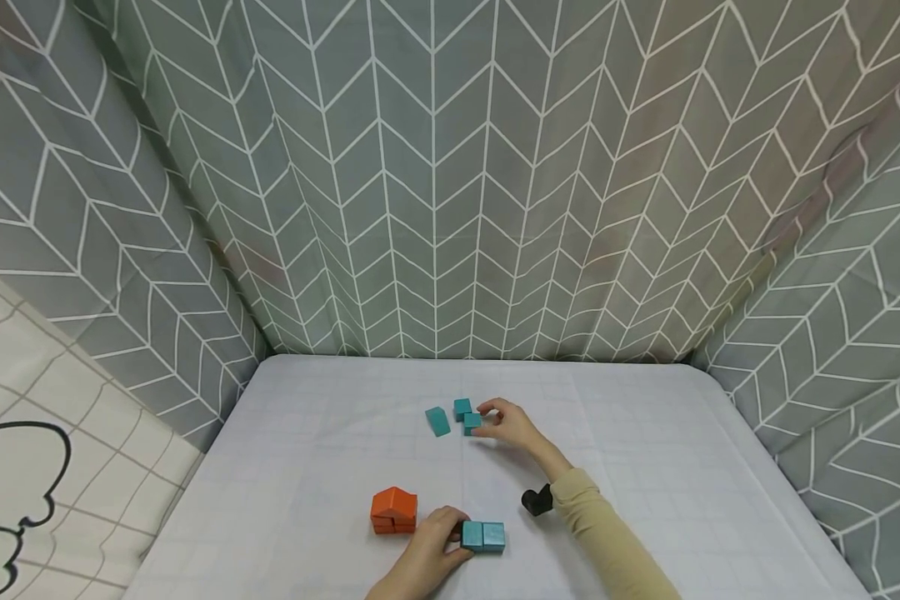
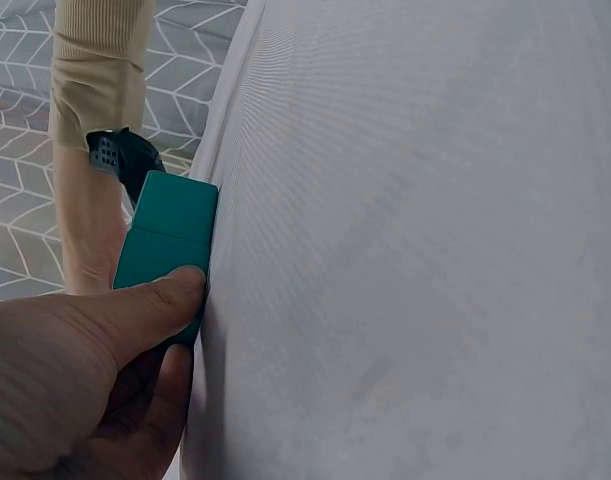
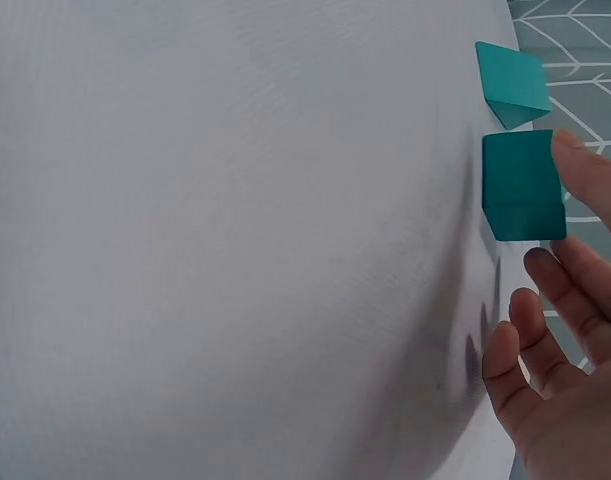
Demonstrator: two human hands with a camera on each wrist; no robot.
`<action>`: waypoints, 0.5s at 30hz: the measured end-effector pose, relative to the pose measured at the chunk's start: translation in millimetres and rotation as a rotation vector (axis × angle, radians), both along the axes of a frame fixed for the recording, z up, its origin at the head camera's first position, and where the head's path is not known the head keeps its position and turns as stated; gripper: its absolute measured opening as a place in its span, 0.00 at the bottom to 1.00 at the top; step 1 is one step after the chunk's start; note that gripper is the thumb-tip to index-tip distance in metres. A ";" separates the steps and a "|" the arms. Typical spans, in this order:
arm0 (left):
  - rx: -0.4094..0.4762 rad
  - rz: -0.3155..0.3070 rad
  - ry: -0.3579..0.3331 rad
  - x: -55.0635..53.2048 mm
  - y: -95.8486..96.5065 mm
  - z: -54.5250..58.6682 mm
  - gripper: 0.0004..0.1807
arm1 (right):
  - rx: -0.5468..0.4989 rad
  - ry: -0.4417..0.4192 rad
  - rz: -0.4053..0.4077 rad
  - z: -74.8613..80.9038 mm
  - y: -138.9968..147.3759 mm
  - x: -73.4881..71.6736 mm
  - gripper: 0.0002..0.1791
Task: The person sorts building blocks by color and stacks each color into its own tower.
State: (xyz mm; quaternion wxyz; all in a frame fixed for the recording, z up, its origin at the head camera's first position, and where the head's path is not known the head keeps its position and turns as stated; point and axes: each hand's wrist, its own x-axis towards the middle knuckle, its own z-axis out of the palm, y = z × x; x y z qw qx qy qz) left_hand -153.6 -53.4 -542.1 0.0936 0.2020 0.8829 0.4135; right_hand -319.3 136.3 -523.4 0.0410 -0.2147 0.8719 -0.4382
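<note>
My left hand (image 1: 429, 546) holds two teal cubes (image 1: 483, 537) that sit side by side near the front of the table; its thumb lies along one of them in the left wrist view. Farther back, my right hand (image 1: 512, 422) has its thumb and index finger at opposite sides of a teal cube (image 1: 472, 425), while its other fingers curl loosely. Touching or nearly touching that cube is another teal cube (image 1: 462, 408). To their left lies a teal triangular prism (image 1: 437, 422), seen behind the cube in the right wrist view.
Left of my left hand stands a small stack of orange blocks (image 1: 394, 512) with a triangular one on top. A black device (image 1: 537, 500) sits at my right sleeve. Patterned curtains (image 1: 450, 208) hang behind and beside the white table (image 1: 307, 433).
</note>
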 end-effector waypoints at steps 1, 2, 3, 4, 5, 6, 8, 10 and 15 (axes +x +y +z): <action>0.000 0.001 0.001 0.2 0.3 0.2 0.16 | 0.001 0.002 0.007 -1.4 -0.4 0.0 0.23; 0.000 0.001 -0.001 0.2 0.4 0.5 0.16 | -0.001 0.002 0.011 -2.4 -0.8 0.1 0.22; 0.001 0.001 -0.003 0.2 0.4 0.7 0.16 | 0.002 0.006 0.009 -3.2 -1.3 0.2 0.21; 0.001 0.001 -0.002 0.1 0.6 0.7 0.16 | 0.004 0.009 0.006 -4.0 -1.7 0.2 0.20; 0.002 0.001 -0.002 0.0 0.8 0.7 0.16 | 0.006 0.013 0.002 -4.8 -1.9 0.0 0.20; 0.002 0.001 0.003 0.0 0.9 0.8 0.16 | 0.009 0.010 -0.005 -5.2 -2.1 -0.2 0.19; 0.004 -0.002 0.014 -0.1 0.6 0.7 0.16 | 0.014 0.012 -0.019 -5.5 -2.3 0.0 0.17; 0.006 -0.002 0.020 -0.1 0.3 0.5 0.16 | 0.018 0.003 -0.028 -6.0 -2.2 0.0 0.17; 0.012 -0.004 0.018 -0.3 0.1 0.0 0.16 | 0.030 -0.006 -0.030 -7.9 -1.8 -0.6 0.17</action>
